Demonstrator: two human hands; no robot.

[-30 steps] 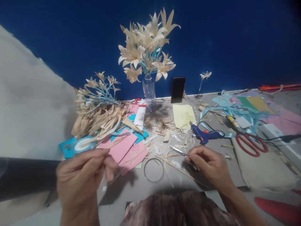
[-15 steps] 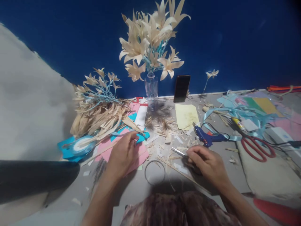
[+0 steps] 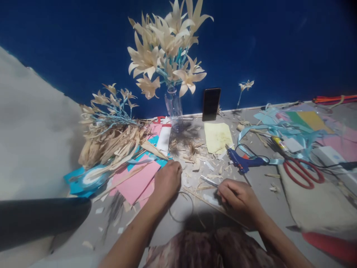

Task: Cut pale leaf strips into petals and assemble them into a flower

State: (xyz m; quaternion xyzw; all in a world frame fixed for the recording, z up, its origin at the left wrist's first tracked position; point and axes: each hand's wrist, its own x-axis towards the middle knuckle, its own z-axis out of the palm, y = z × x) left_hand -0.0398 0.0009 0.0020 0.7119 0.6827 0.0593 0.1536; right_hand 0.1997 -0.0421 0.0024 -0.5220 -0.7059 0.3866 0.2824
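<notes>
My right hand (image 3: 237,195) is closed around small scissors (image 3: 209,181); their thin silver blades point left over the scraps and the handles are hidden in my fingers. My left hand (image 3: 169,178) is curled, knuckles up, beside the pink paper (image 3: 143,178); whatever lies under its fingertips is hidden. A thin wire-like ring (image 3: 192,208) rests on the table just below that hand. Dry husk scraps (image 3: 192,149) and white paper bits lie scattered between and beyond both hands.
Husk flowers (image 3: 167,48) stand in a clear bottle (image 3: 173,108). Dried husks (image 3: 111,145) are piled left. A phone (image 3: 211,104) leans against the wall. Right lie a blue glue gun (image 3: 242,160), red-handled scissors (image 3: 304,173), blue ribbon (image 3: 251,130) and a power strip (image 3: 329,160).
My left hand has moved right, off the pink paper, and its fingers have curled downward. My right hand still holds the scissors in about the same place. The view has shifted slightly.
</notes>
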